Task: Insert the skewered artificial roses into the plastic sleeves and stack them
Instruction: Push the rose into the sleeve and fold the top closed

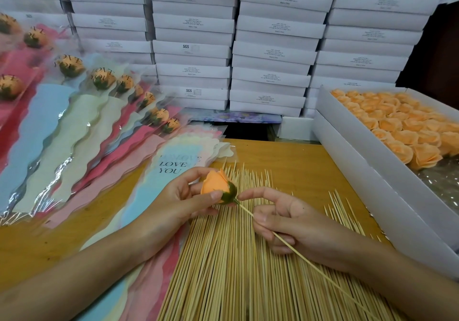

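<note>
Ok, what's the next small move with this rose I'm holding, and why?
Probably push the skewer a little deeper into the green base of the rose. The left hand holds the rose, the right hand pinches the skewer, and its tip only just meets the base, so it may not be seated enough for the LOVE YOU sleeve.

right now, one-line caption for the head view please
Left hand holds an orange rose while the right hand grips the skewer at its base.

Left hand (183,204) holds rose (216,187); right hand (285,221) pinches skewer (298,253).
</note>
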The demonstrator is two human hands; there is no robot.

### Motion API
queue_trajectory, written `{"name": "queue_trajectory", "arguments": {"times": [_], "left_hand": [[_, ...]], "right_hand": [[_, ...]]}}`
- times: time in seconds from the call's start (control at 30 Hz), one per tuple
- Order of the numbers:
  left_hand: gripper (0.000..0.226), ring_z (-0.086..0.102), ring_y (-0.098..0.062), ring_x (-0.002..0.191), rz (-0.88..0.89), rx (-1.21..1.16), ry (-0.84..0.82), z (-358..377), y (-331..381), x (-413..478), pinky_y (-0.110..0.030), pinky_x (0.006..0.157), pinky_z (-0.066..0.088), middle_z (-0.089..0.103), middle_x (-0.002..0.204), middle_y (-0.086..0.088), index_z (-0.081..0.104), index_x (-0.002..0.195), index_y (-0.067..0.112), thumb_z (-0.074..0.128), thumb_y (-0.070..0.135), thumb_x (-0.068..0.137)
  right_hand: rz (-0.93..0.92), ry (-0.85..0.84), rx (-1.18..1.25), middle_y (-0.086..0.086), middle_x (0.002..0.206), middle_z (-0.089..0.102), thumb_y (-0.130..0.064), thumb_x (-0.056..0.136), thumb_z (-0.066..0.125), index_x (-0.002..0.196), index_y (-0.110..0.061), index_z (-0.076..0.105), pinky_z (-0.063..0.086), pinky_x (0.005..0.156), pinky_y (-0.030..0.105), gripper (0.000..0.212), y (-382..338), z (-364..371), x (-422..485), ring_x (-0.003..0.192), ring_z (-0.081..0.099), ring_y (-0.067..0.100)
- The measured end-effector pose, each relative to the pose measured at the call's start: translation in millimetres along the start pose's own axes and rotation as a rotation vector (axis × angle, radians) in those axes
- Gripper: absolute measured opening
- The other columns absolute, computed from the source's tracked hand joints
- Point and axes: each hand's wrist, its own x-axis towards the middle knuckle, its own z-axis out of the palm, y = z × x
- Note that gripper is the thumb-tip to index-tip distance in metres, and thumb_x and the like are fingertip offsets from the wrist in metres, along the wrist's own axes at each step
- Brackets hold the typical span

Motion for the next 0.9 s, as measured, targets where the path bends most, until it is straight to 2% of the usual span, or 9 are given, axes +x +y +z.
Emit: {"name": "queue_trajectory", "arguments": {"times": [0.07, 0.2, 0.33, 0.47, 0.57, 0.7, 0.8, 0.9], "left_hand": [[0.046, 0.069, -0.021, 0.095, 0.007, 0.031, -0.016, 0, 0, -1, -0.026, 0.077, 0.057, 0.072, 0.104, -0.013, 0.063, 0.114, 0.021, 0.08, 0.023, 0.071], [0.042, 0.068, -0.019, 0.096, 0.022, 0.055, -0.058, -1, 0, -1, -0.026, 0.08, 0.056, 0.072, 0.105, -0.012, 0.065, 0.111, 0.027, 0.078, 0.028, 0.072], [0.04, 0.069, -0.026, 0.1, 0.026, 0.041, -0.041, -1, -1, 1, -0.025, 0.078, 0.057, 0.071, 0.108, -0.013, 0.067, 0.11, 0.029, 0.078, 0.03, 0.072], [0.044, 0.07, -0.029, 0.099, 0.033, -0.023, -0.03, -2, -1, 1, -0.025, 0.073, 0.057, 0.069, 0.112, -0.017, 0.064, 0.115, 0.018, 0.079, 0.025, 0.075], [0.044, 0.072, -0.024, 0.085, 0.03, -0.127, 0.052, -2, 0, 4, -0.023, 0.065, 0.057, 0.071, 0.104, -0.017, 0.062, 0.112, 0.01, 0.079, 0.02, 0.074], [0.036, 0.071, -0.018, 0.073, 0.008, -0.222, 0.12, -4, 0, 6, -0.022, 0.062, 0.057, 0.071, 0.097, -0.012, 0.06, 0.11, 0.006, 0.068, 0.017, 0.076], [0.035, 0.07, -0.017, 0.072, -0.003, -0.249, 0.126, -7, -1, 6, -0.021, 0.061, 0.057, 0.07, 0.096, -0.011, 0.061, 0.11, 0.008, 0.068, 0.017, 0.076], [0.025, 0.069, -0.018, 0.073, 0.027, -0.212, 0.09, -9, -3, 7, -0.022, 0.061, 0.057, 0.069, 0.096, -0.009, 0.067, 0.104, 0.015, 0.07, 0.016, 0.08]], "right_hand": [[-0.005, -0.004, -0.013, -0.002, 0.069, 0.054, -0.016, 0.095, 0.055, 0.128, -0.019, 0.051, 0.038, 0.046, 0.015, 0.033, 1, -1, 0, 0.046, 0.037, 0.002], [-0.007, -0.004, -0.035, -0.001, 0.069, 0.054, -0.019, 0.094, 0.058, 0.124, -0.026, 0.056, 0.037, 0.046, 0.015, 0.03, 2, -2, 0, 0.046, 0.036, 0.002], [0.009, 0.009, -0.013, -0.001, 0.069, 0.056, -0.016, 0.095, 0.057, 0.129, -0.02, 0.053, 0.037, 0.047, 0.016, 0.034, 1, -2, 0, 0.046, 0.038, 0.002], [0.034, 0.003, 0.016, -0.002, 0.068, 0.058, -0.019, 0.092, 0.059, 0.128, -0.018, 0.056, 0.036, 0.048, 0.016, 0.036, -2, -2, -1, 0.046, 0.038, 0.002], [0.047, -0.01, 0.021, -0.002, 0.067, 0.057, -0.023, 0.09, 0.06, 0.127, -0.015, 0.058, 0.035, 0.048, 0.016, 0.037, -4, -1, -3, 0.046, 0.038, 0.002], [0.04, -0.027, -0.019, -0.001, 0.067, 0.055, -0.019, 0.094, 0.053, 0.116, -0.01, 0.067, 0.036, 0.049, 0.016, 0.027, -8, -1, -4, 0.046, 0.036, 0.001], [0.051, -0.045, -0.03, -0.001, 0.066, 0.054, -0.017, 0.095, 0.053, 0.103, -0.009, 0.069, 0.036, 0.048, 0.015, 0.02, -9, 0, -5, 0.045, 0.036, 0.001], [0.057, -0.063, -0.058, -0.002, 0.066, 0.055, -0.016, 0.096, 0.054, 0.099, -0.009, 0.067, 0.036, 0.048, 0.014, 0.015, -9, 0, -5, 0.045, 0.037, 0.001]]}}
